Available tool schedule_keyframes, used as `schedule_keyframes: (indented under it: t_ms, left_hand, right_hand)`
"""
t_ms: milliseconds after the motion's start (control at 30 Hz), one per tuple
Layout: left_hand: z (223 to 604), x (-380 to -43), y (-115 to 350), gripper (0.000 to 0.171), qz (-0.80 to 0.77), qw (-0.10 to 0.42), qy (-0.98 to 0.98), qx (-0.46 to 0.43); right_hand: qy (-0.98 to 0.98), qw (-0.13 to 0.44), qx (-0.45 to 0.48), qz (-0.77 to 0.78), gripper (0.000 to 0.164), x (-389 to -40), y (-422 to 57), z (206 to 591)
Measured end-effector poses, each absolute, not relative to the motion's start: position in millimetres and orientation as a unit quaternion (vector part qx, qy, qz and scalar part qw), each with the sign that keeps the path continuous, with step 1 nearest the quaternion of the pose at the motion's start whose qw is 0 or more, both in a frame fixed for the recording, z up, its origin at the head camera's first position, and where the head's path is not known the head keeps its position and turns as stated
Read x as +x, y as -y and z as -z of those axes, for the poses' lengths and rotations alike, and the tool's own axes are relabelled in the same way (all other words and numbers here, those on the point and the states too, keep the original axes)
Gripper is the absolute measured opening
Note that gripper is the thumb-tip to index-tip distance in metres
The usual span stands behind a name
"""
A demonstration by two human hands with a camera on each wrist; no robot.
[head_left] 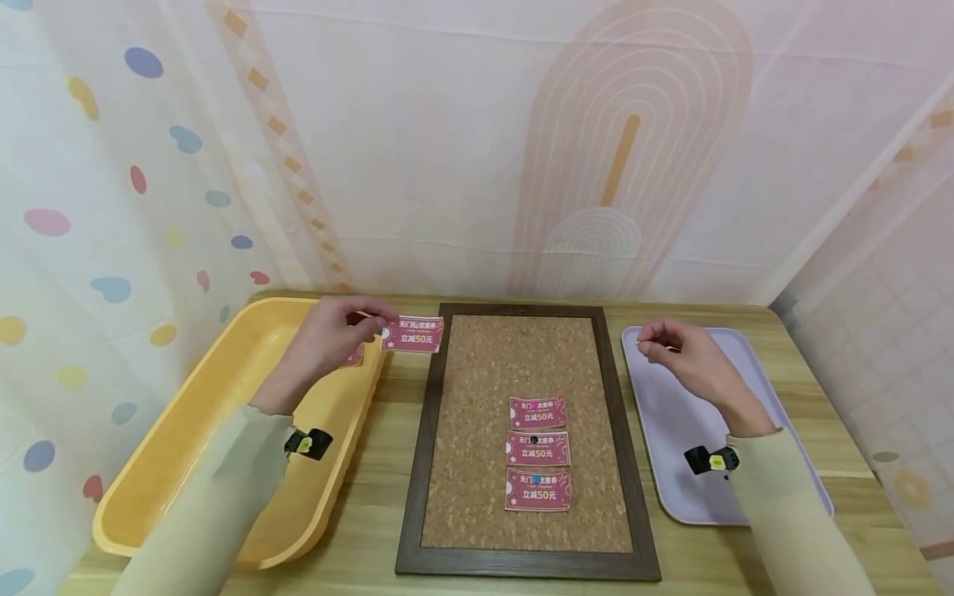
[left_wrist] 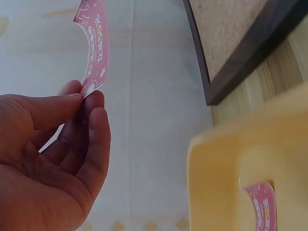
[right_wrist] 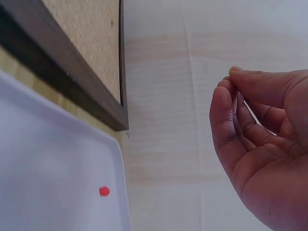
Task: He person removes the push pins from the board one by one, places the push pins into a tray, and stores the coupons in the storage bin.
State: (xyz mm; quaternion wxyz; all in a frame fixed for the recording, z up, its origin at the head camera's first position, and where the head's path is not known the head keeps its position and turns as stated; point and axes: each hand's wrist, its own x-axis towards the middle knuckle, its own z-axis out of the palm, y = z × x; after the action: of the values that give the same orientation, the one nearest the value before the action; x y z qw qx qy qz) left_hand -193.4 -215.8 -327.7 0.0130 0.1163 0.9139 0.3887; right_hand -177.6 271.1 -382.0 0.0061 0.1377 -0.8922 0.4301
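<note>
Coupon [head_left: 412, 334] in the left hand [head_left: 328, 339] hung, in the head view, between the yellow tray [head_left: 224, 381] and the board [head_left: 484, 364], its free end reaching the board's left frame. Gripped by one end only, it could have swung and landed crooked, or overlapped the three coupons [head_left: 538, 454] pinned on the cork if set too low. Its long axis ran left to right, nearly level, free end pointing right, print upright. The right hand [head_left: 686, 356] was over the lilac tray [head_left: 671, 455], fingertips together. In the left wrist view, thumb and fingers pinched just the near end; the paper bowed along its length, so it might have sprung up or creased when pressed flat. There the long axis rose from the fingertips, the far end cut off at the top. Another coupon [left_wrist: 264, 207] lay in the yellow tray. In the right wrist view, thumb and finger pinched a greenish speck [right_wrist: 230, 72], probably a pin; so slight a hold could have slipped, dropping it near the red pin [right_wrist: 104, 191] in the lilac tray.
</note>
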Motion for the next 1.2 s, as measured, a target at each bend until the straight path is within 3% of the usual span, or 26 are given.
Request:
schedule_keyframes:
  t_ms: [733,1200]
  left_hand:
    - [347.5,-196.4,283.6,0.021,-0.398,0.002,-0.912,0.102]
    - [367.5,-201.3,319.5,0.021,-0.413,0.026,-0.905,0.096]
  right_hand:
    - [0.906,0.008,0.117,-0.406,0.011,-185.7,-301.2,392.8]
    - [0.915,0.002,0.101,-0.391,0.012,-188.2,-315.0,396.5]
